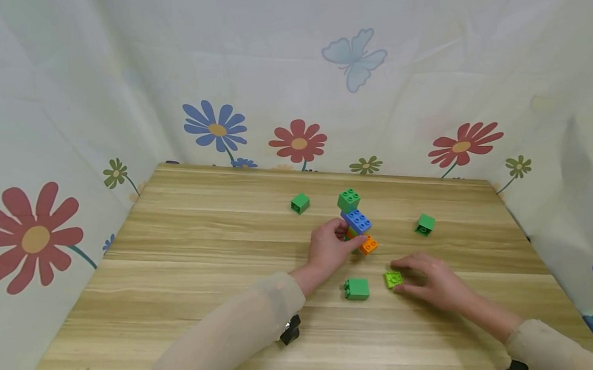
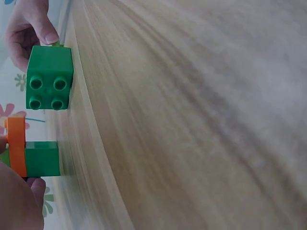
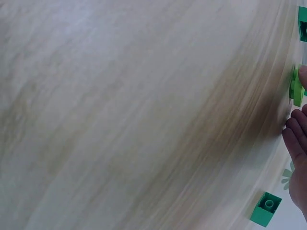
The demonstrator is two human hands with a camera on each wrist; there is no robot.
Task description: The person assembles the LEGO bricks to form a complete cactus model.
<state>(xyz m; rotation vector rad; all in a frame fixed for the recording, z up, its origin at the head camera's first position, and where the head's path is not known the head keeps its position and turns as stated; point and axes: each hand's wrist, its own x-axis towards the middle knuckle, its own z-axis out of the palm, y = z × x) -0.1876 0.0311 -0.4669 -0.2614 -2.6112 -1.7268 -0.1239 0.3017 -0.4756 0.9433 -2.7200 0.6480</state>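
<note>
My left hand (image 1: 331, 244) grips a stack of toy building bricks low down, thumb in front and fingers behind. The stack has a green brick (image 1: 349, 200) on top, a blue brick (image 1: 357, 221) below it, then lime, an orange brick (image 1: 369, 245) and a green bottom brick (image 2: 43, 159). To the right, my right hand (image 1: 432, 281) reaches round a flat lime brick (image 1: 393, 280), studs hidden and hollow side up. Its thumb is at the near side of that brick, and straight fingers extend past the far side. Between the hands a green brick (image 1: 357, 289) lies on its side.
Farther back on the wooden table (image 1: 218, 221), a loose green brick (image 1: 300, 203) lies left of the stack. Another green brick (image 1: 424, 224) lies to the right, its hollow underside showing. A flower-printed cloth (image 1: 256, 60) hangs behind and beside the table.
</note>
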